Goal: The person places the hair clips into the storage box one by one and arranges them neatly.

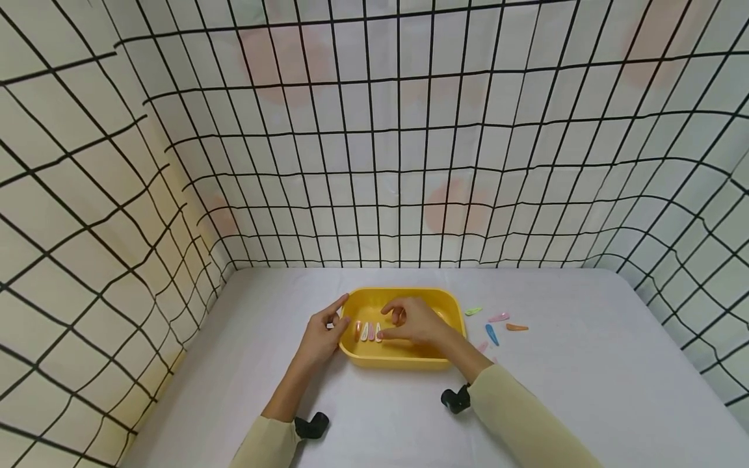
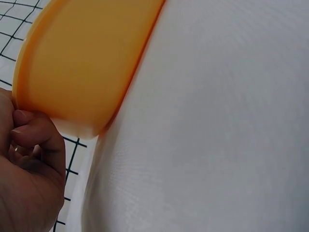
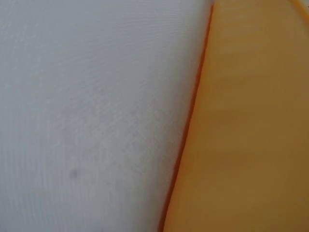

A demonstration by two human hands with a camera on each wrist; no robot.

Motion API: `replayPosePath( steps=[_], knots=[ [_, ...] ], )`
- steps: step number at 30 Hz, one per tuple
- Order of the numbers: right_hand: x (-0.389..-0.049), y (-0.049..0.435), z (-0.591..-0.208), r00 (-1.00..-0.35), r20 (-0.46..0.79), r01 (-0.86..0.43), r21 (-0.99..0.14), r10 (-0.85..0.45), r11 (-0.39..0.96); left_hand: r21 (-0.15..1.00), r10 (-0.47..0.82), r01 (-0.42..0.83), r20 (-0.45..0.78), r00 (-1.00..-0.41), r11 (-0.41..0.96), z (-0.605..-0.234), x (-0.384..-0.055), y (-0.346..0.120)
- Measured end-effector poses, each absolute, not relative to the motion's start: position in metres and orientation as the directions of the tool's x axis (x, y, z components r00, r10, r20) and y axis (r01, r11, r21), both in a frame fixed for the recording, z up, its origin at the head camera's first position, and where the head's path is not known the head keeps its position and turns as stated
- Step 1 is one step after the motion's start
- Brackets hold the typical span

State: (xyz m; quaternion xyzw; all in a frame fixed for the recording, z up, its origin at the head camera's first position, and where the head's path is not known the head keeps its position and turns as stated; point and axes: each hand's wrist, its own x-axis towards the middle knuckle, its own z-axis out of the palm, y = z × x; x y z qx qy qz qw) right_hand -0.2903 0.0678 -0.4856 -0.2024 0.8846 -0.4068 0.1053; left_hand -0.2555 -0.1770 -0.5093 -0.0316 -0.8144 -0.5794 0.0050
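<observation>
A yellow plastic tray (image 1: 386,363) stands on the white-covered table. Along its left end, several snap hair clips lie side by side in a row: an orange clip (image 1: 358,331), a white clip (image 1: 365,332), a pink clip (image 1: 371,332) and another pale clip at the right end. My left hand (image 1: 320,336) grips the tray's left rim, with curled fingers against the outer wall in the left wrist view. Over the tray, my right hand (image 1: 414,320) has its thumb right at the last pale clip, index finger apart from the thumb. The right wrist view shows only tray wall and cloth.
Right of the tray lie loose clips: a green clip (image 1: 473,311), a pink clip (image 1: 499,317), a blue clip (image 1: 492,335) and an orange clip (image 1: 517,327), plus pale pink ones partly behind the right forearm. Black wire grid (image 1: 398,172) encloses the table's back and sides.
</observation>
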Motion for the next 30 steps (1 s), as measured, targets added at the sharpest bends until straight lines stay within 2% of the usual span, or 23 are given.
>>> replayPosePath(
  steps=[8, 17, 30],
  knots=[
    [-0.282, 0.093, -0.475, -0.901, -0.012, -0.272, -0.763, -0.434, 0.586, 0.939, 0.038, 0.068, 0.058, -0.998, 0.338, -0.509, -0.255, -0.177],
    [-0.275, 0.138, -0.46, -0.875, 0.126, -0.413, -0.699, -0.468, 0.583, 0.928, -0.005, 0.043, 0.048, -0.999, 0.369, -0.509, -0.255, -0.176],
    [-0.253, 0.202, -0.459, -0.906, 0.157, -0.382, -0.706, -0.394, 0.596, 0.943, 0.0, 0.036, 0.038, -0.999, 0.33, -0.508, -0.255, -0.176]
  ],
)
